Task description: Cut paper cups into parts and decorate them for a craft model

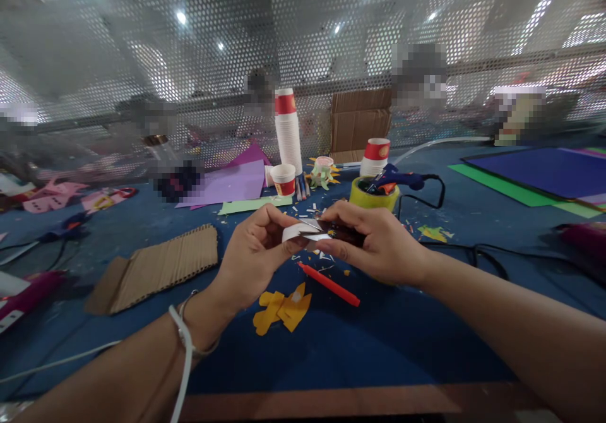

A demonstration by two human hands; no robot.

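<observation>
My left hand [258, 249] pinches a small white piece of paper [294, 230] between thumb and fingers. Closed around the dark handles of a pair of scissors, my right hand [374, 240] holds them with the blades [310, 227] at the white paper. Both hands are raised above the blue table. Below them lie a red marker [329, 283] and some cut yellow-orange paper pieces [283, 308]. Small white paper scraps are scattered under and behind the hands.
Behind stand a tall stack of white paper cups [288, 139], a single cup [283, 180] and a yellow tape roll [362, 197] with a blue glue gun [400, 177] on it. Corrugated cardboard [168, 268] lies left, coloured sheets [534, 170] right. A white cord crosses my left wrist.
</observation>
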